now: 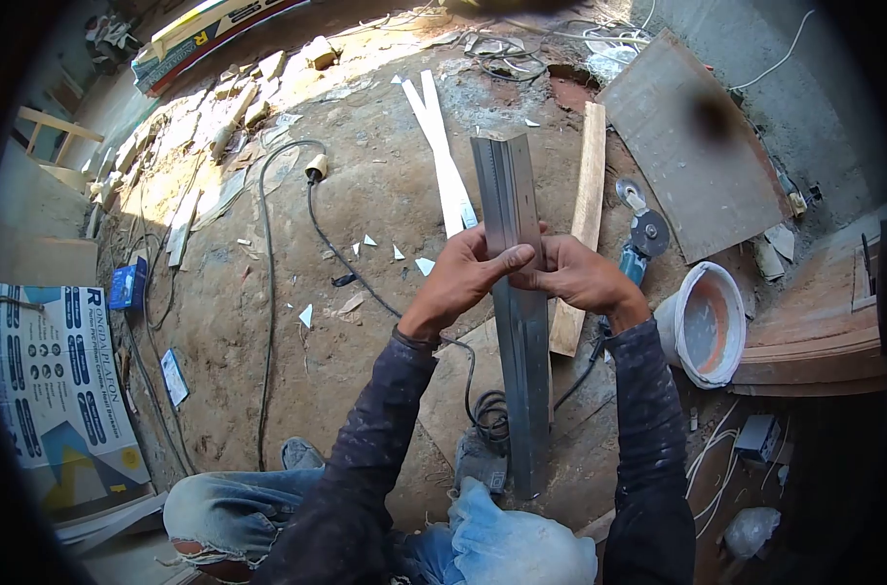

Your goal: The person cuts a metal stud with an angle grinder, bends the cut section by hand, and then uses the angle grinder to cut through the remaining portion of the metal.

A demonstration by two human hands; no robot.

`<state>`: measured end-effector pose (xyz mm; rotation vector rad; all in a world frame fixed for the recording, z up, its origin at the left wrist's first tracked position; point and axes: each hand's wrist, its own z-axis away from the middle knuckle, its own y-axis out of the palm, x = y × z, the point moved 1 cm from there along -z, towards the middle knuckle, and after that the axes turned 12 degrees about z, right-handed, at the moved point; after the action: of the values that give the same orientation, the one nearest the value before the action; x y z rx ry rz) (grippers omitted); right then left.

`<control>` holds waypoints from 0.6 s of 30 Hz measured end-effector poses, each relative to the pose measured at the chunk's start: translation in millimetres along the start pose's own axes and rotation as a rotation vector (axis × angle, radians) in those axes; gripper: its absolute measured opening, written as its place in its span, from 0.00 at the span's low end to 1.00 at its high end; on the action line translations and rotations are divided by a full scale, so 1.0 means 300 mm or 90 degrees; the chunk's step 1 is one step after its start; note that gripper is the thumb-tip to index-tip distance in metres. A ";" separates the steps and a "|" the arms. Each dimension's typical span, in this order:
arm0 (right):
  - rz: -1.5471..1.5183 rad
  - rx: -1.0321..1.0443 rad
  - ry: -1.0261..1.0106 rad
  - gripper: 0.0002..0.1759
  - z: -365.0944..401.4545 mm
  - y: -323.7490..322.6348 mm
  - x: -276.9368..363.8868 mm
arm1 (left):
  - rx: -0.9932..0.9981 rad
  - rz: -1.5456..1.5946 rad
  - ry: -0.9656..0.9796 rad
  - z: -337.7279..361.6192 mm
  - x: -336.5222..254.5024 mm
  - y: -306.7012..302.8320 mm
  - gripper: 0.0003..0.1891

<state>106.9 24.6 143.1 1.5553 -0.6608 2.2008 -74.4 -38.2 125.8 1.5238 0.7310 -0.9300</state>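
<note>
Upright in front of me I hold a bundle of long grey metal profiles (523, 380), its lower end near the floor by my foot. My left hand (475, 276) wraps the bundle's left side, thumb across the front. From the right, my right hand (582, 273) closes on the same profiles, its fingertips close to the left thumb. An angle grinder (646, 234) with a disc lies just beyond the right hand. A wooden plank (590, 185) rests behind the profiles, and two crossed white strips (442, 146) lie beyond the left hand.
A black cable with a socket (316, 168) winds over the dirt floor among white scraps. To the right stand a white bucket (702, 322) and a large flat board (692, 146). Printed cardboard (63, 380) and a blue box (128, 285) lie left; rubble lines the back left.
</note>
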 end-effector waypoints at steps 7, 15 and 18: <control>0.106 -0.131 -0.008 0.17 -0.024 0.043 -0.071 | -0.067 -0.041 -0.024 -0.021 0.045 -0.016 0.21; 0.293 -0.266 0.077 0.15 -0.041 0.091 -0.103 | -0.275 -0.082 0.052 -0.036 0.189 -0.012 0.13; 0.297 -0.309 0.084 0.18 -0.066 0.091 -0.154 | -0.332 -0.199 0.062 -0.025 0.195 -0.010 0.14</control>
<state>91.7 12.1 89.2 1.0734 -1.5029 2.1854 -46.9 -33.2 73.7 1.0141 1.2018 -0.8103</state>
